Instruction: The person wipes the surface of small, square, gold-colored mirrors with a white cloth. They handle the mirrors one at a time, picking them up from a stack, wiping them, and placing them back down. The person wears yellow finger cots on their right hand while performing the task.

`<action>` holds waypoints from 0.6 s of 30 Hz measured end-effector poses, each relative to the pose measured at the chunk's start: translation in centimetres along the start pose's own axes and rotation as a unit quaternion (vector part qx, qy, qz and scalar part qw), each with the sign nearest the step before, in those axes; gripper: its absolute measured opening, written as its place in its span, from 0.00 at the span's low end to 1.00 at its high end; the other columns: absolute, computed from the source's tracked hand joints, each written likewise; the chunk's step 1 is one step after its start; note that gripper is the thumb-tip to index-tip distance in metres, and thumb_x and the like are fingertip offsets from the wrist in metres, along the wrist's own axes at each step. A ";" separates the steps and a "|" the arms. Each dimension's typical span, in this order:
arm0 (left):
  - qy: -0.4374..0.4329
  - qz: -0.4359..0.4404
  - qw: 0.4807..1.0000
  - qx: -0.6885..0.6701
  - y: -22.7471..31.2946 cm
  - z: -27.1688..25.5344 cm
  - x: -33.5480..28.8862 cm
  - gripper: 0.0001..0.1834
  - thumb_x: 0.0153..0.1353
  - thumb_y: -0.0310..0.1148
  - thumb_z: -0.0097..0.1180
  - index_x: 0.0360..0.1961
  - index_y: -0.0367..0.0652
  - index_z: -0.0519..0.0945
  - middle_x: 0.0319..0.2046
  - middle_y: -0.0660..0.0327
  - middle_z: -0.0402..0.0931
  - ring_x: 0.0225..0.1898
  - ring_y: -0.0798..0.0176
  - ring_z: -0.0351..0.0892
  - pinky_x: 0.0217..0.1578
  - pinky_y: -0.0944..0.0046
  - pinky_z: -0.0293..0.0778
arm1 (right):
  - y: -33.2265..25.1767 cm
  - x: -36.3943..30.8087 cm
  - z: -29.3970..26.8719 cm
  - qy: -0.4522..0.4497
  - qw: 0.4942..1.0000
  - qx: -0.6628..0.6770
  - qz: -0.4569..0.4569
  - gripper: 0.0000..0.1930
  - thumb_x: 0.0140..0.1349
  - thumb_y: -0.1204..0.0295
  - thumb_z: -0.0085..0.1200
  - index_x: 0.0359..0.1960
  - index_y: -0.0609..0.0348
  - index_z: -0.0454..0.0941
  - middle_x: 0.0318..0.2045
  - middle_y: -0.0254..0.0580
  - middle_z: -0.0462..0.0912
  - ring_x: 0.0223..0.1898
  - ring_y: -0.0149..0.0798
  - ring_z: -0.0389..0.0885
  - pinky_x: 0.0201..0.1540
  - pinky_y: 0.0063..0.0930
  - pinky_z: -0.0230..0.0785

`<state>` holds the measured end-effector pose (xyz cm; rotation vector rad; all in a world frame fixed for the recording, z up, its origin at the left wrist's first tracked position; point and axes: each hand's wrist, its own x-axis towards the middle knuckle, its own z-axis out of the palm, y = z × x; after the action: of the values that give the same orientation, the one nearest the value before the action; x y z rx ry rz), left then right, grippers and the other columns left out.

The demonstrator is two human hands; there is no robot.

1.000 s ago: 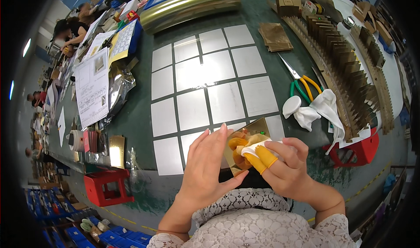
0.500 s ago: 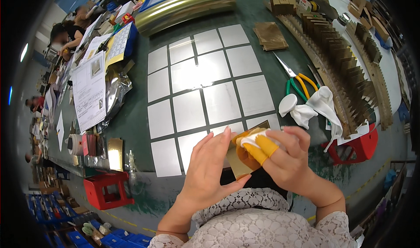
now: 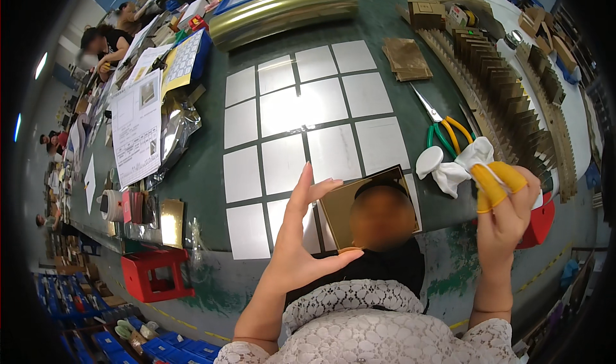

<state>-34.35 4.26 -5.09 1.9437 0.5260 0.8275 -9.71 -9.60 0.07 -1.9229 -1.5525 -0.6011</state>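
My left hand (image 3: 298, 242) grips a square gold mirror plate (image 3: 337, 213) by its edges, between thumb and fingers. The plate is tilted and carries a reflection. To the right, my right hand (image 3: 504, 213) is raised by the table edge, with yellow finger cots (image 3: 491, 187) on some fingers. Its fingers are pinched round a white cloth (image 3: 500, 169), mostly hidden by them. Just beyond lie another white cloth (image 3: 478, 151) and a bundled white cloth pad (image 3: 430, 162). Rows of square silvery-white plates (image 3: 333, 152) cover the table ahead, below and beyond the gold plate.
Scissors (image 3: 436, 117) with green and yellow handles lie right of the plates, beside stacked brown sheets (image 3: 407, 59). Slotted racks (image 3: 494, 75) line the right side. A gold film roll (image 3: 285, 14) is at the back. Papers (image 3: 136, 130) lie left; a red stool (image 3: 156, 277) stands below.
My right hand has moved away from the gold plate to the right, toward the cloths. My left hand still holds the plate, whose reflective front now shows fully.
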 end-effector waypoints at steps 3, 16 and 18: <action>-0.004 -0.003 1.000 -0.005 -0.1 0.1 0.4 0.66 0.38 0.32 0.77 0.72 0.40 0.42 0.56 0.51 0.71 0.61 0.53 0.68 0.65 0.50 0.54 | 0.9 0.3 -1.2 0.002 0.999 -0.034 0.007 0.16 0.46 0.83 0.59 0.40 0.64 0.83 0.42 0.44 0.78 0.48 0.48 0.71 0.52 0.37 0.61; 0.038 -0.064 0.994 0.083 0.5 1.6 3.7 0.68 0.35 0.39 0.76 0.72 0.38 0.41 0.54 0.52 0.67 0.57 0.55 0.67 0.60 0.55 0.58 | 28.1 8.5 -5.1 0.074 0.954 -0.289 0.033 0.13 0.50 0.80 0.55 0.38 0.55 0.84 0.37 0.38 0.78 0.43 0.43 0.72 0.48 0.37 0.62; 0.038 -0.076 0.992 0.094 0.8 2.1 4.7 0.68 0.35 0.39 0.76 0.72 0.38 0.42 0.54 0.52 0.67 0.57 0.55 0.67 0.61 0.55 0.57 | 32.7 9.6 -3.8 0.053 0.955 -0.284 0.075 0.14 0.50 0.80 0.55 0.38 0.54 0.84 0.36 0.36 0.77 0.43 0.43 0.72 0.48 0.35 0.62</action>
<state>-29.61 5.69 -3.51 2.0195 0.8118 0.7792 24.33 -10.17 3.94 -2.3460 -1.2337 -1.1588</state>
